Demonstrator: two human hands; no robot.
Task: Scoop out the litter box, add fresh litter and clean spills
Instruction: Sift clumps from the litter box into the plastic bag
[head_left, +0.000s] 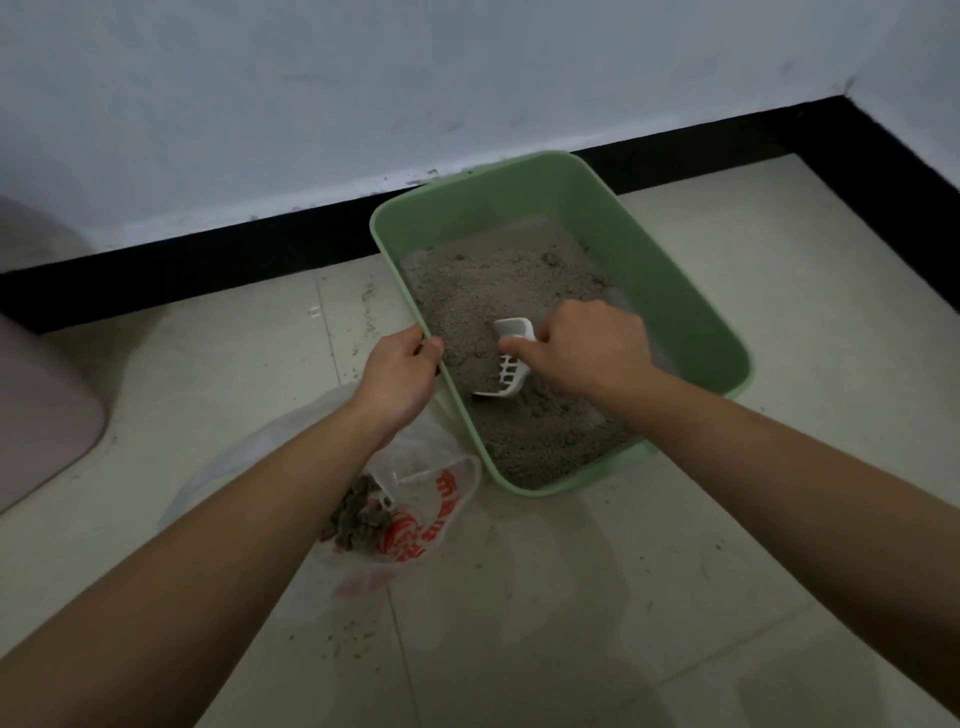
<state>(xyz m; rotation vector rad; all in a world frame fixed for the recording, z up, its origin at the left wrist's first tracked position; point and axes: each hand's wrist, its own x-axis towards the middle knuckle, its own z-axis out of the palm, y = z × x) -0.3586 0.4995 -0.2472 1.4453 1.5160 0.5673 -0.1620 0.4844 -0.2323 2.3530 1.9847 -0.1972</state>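
Note:
A green litter box (670, 270) sits on the tiled floor near the wall, holding grey litter (493, 280). My left hand (400, 369) grips the box's left rim, thumb hooked over the edge. My right hand (587, 348) holds a white slotted scoop (506, 374) by its handle. The scoop's blade rests on the litter in the middle of the box. To the left of the box lies a clear plastic bag (436, 499) with red print, partly under my left forearm, with dark clumps (358, 514) inside.
Litter grains (353, 631) are scattered on the tiles in front of the bag and along the box's left side. A pinkish rounded object (36, 410) lies at the far left. A black skirting board (208, 260) runs along the white wall behind the box.

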